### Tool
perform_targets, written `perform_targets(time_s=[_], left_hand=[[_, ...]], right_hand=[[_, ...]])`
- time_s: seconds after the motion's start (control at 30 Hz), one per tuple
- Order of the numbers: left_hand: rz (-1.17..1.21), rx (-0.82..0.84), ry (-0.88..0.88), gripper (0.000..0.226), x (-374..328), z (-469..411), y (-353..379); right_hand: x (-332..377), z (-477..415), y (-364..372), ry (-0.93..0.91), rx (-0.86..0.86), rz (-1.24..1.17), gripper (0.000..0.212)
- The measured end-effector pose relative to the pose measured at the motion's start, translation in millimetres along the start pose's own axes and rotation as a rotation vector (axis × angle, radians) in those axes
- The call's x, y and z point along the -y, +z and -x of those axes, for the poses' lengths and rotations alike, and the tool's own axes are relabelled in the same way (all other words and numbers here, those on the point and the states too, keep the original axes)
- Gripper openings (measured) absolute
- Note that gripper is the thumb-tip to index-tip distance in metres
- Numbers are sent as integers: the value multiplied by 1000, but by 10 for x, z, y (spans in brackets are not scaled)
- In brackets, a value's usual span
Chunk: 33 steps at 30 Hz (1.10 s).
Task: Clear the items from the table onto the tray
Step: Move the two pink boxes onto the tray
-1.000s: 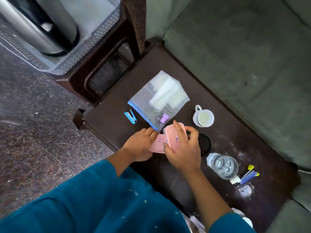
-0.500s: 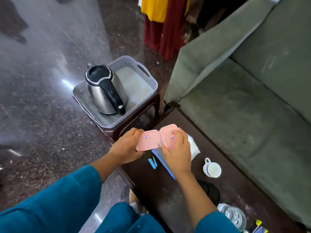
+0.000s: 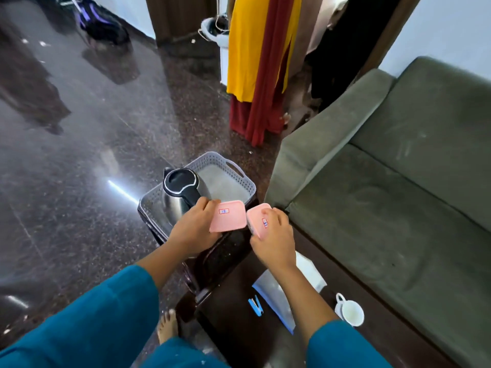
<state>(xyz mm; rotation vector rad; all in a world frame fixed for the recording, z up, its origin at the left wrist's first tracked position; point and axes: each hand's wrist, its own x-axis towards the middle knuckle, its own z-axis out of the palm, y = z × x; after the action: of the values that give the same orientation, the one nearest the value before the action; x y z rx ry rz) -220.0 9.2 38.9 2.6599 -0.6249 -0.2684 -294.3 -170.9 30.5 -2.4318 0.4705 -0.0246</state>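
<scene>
Two pink lidded boxes were held above the grey tray (image 3: 240, 179), one pink box (image 3: 228, 216) gripped by the left hand (image 3: 195, 227), one pink box (image 3: 259, 220) clasped by the right hand (image 3: 275, 239), one kettle (image 3: 182, 192) seated in the tray, one white cup (image 3: 350, 312) left on the table (image 3: 233, 322).

A home living room: green sofa (image 3: 398, 208), polished stone floor (image 3: 79, 128), hanging clothes (image 3: 255, 62), kettle (image 3: 180, 192)

A green sofa (image 3: 393, 208) fills the right side. Yellow and red garments (image 3: 255, 65) hang at the back above the glossy dark speckled floor (image 3: 79, 155); a dark bag (image 3: 103, 25) lies far left.
</scene>
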Motion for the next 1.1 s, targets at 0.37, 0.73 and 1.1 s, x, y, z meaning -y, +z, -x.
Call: perform_targets(time_s=[0.37,0.73,1.1], left_hand=[[-217,89,238,72,820,-1426,-356],[-107,423,180,83,1457,-2560,-311],[-160,559,166,79,1822,-3025,465]], right_hand=[[485,-1004,570,207,-54,31,61],[631,-1689,1272,351,67,141,73],[261,-2205,1797,428,127,197,80]])
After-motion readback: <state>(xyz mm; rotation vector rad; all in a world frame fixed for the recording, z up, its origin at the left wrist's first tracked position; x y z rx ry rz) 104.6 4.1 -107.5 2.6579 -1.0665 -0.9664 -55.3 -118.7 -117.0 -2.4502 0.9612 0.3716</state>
